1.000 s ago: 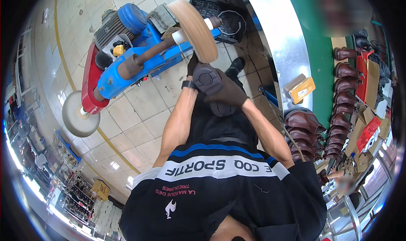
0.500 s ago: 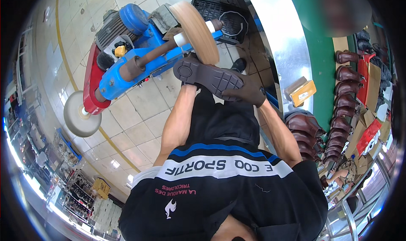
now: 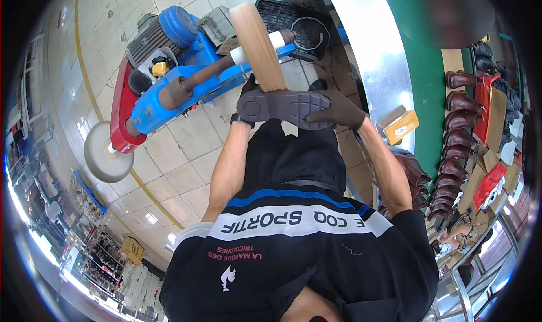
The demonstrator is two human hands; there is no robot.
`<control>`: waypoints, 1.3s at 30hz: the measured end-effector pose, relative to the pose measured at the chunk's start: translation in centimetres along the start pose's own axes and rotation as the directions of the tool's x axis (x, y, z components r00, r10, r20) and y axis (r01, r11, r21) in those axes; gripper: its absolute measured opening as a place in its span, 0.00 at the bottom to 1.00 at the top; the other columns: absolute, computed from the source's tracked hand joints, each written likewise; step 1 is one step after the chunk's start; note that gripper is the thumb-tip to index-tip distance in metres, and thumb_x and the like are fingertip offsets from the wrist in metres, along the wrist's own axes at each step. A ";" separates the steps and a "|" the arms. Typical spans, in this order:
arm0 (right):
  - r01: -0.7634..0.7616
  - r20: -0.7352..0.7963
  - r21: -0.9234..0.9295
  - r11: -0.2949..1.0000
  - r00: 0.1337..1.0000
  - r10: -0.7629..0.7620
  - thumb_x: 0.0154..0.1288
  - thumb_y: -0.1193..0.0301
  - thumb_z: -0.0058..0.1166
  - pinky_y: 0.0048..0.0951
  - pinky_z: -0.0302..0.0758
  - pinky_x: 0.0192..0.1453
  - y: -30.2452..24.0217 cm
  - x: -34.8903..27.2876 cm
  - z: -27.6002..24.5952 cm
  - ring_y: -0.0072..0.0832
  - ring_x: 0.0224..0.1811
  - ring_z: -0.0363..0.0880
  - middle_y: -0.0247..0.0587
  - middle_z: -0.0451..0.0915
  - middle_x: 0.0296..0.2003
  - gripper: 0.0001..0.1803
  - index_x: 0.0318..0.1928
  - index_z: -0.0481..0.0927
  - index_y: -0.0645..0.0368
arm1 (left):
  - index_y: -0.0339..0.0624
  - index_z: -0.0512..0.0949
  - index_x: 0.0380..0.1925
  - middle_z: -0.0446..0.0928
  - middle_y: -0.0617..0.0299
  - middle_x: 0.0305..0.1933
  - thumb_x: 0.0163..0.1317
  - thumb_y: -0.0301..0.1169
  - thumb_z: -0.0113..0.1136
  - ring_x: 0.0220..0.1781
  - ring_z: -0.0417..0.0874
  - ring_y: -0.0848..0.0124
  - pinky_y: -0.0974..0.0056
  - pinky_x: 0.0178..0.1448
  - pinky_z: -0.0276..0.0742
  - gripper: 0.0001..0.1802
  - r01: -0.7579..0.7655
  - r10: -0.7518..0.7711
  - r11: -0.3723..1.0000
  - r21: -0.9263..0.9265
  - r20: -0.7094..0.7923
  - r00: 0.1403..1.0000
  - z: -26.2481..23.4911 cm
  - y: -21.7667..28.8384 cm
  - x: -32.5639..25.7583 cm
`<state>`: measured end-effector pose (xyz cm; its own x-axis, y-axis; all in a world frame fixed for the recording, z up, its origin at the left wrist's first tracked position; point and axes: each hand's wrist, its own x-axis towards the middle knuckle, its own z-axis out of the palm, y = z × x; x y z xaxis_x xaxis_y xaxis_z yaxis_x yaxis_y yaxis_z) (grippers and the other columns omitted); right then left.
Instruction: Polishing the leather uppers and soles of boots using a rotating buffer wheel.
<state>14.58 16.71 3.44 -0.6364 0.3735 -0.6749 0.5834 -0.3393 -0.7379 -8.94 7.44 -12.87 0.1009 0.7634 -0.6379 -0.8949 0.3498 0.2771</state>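
A shoe [image 3: 282,107] with a dark, grooved sole lies crosswise between my hands, its sole facing me. My right hand [image 3: 339,111], in a dark glove, is closed round the toe end. At the heel end is my left hand [image 3: 247,87], also dark-gloved and mostly hidden behind the shoe; its visible fingers bend round the far side. The shoe's far side meets the lower edge of a tan buffing wheel [image 3: 258,48], which looks blurred as if spinning. That wheel sits on the shaft of a blue polishing machine [image 3: 148,104].
A pale second wheel [image 3: 109,151] is on the machine's left end. To the right, a metal-edged green bench [image 3: 423,90] carries a yellow block [image 3: 402,127] and rows of brown shoes [image 3: 460,119]. A black crate [image 3: 276,14] stands behind the wheel.
The shoe has turned from a slant to nearly level and shifted slightly right. Both hands moved with it, the left one lifting its fingers into view behind the heel.
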 end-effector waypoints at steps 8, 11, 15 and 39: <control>0.198 0.044 -0.215 0.956 0.980 -0.193 0.42 0.58 0.67 0.26 0.75 0.38 -3.1 1.9 0.4 0.26 0.31 0.80 0.43 0.82 0.31 0.31 0.48 0.78 0.61 | 0.42 0.74 0.28 0.74 0.59 0.25 0.67 0.47 0.44 0.29 0.76 0.67 0.62 0.39 0.73 0.21 0.161 -0.162 0.984 -0.077 -0.011 0.987 2.6 3.9 -1.9; 0.258 0.103 -0.223 0.940 0.965 -0.240 0.42 0.59 0.68 0.26 0.76 0.39 -1.8 1.3 -0.3 0.26 0.31 0.80 0.43 0.82 0.31 0.31 0.47 0.78 0.61 | 0.38 0.76 0.34 0.79 0.54 0.32 0.67 0.44 0.44 0.33 0.80 0.62 0.61 0.40 0.75 0.20 -0.001 0.048 0.855 0.519 -0.078 0.996 -2.4 2.7 -0.6; 0.117 0.132 -0.348 0.930 0.988 -0.075 0.38 0.59 0.69 0.29 0.75 0.41 -4.0 1.2 -1.5 0.27 0.30 0.79 0.43 0.82 0.31 0.31 0.44 0.79 0.64 | 0.37 0.75 0.42 0.77 0.45 0.41 0.61 0.35 0.48 0.39 0.79 0.54 0.58 0.41 0.73 0.15 -0.191 0.189 -0.330 0.924 0.263 0.946 -3.2 2.6 0.9; 0.427 -0.580 -0.033 0.904 0.728 -0.365 0.53 0.66 0.62 0.29 0.75 0.45 -3.4 2.0 3.8 0.27 0.41 0.78 0.45 0.79 0.40 0.25 0.50 0.74 0.66 | 0.41 0.61 0.58 0.77 0.43 0.44 0.57 0.45 0.57 0.46 0.78 0.49 0.55 0.41 0.76 0.33 -0.178 0.364 0.147 0.973 0.114 0.925 -0.6 -1.7 1.6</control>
<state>9.40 15.31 4.53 -0.3843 0.8964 -0.2209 0.2723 -0.1185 -0.9549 -7.56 7.72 -14.76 -0.1828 0.8949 -0.4072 0.2738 0.4441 0.8531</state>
